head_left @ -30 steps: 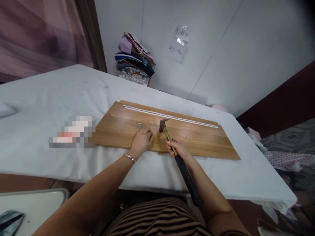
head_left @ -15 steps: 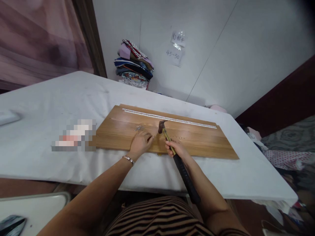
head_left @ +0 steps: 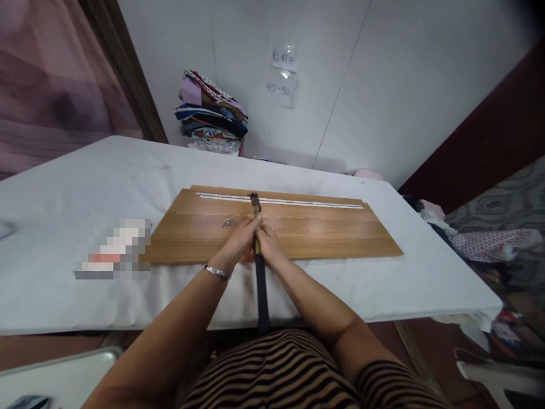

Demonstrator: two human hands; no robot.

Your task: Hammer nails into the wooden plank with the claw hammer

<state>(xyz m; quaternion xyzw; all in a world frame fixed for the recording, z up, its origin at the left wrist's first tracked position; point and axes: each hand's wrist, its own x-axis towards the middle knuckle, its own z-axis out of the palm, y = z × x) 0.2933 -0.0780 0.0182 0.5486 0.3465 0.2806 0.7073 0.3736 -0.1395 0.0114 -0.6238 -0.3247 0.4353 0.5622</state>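
My right hand [head_left: 269, 246] is wrapped round the hammer [head_left: 262, 292] on the yellowish part of its shaft, above the long black grip. The hammer's dark head points away from me, over the wooden board [head_left: 340, 233]. Right beside it, my left hand [head_left: 240, 243] is closed, its fingertips close to the shaft and to my right hand's fingers; what they hold, if anything, is hidden. Just beyond my left hand lies a small pile of loose nails [head_left: 227, 223] on the board. To the right of my hands runs a row of small dark dots [head_left: 293, 230] in the wood.
Two white printed strips [head_left: 306, 203] run along the board's far side. The board lies on a white-covered table [head_left: 361, 295]. Left of it is a blurred-out item [head_left: 114, 250]. Folded cloths [head_left: 213, 116] are stacked by the wall. A white surface [head_left: 63, 375] stands lower left.
My right hand has brought the hammer left, and its handle now points more straight toward me. My hands have come together. The whole view has shifted slightly.
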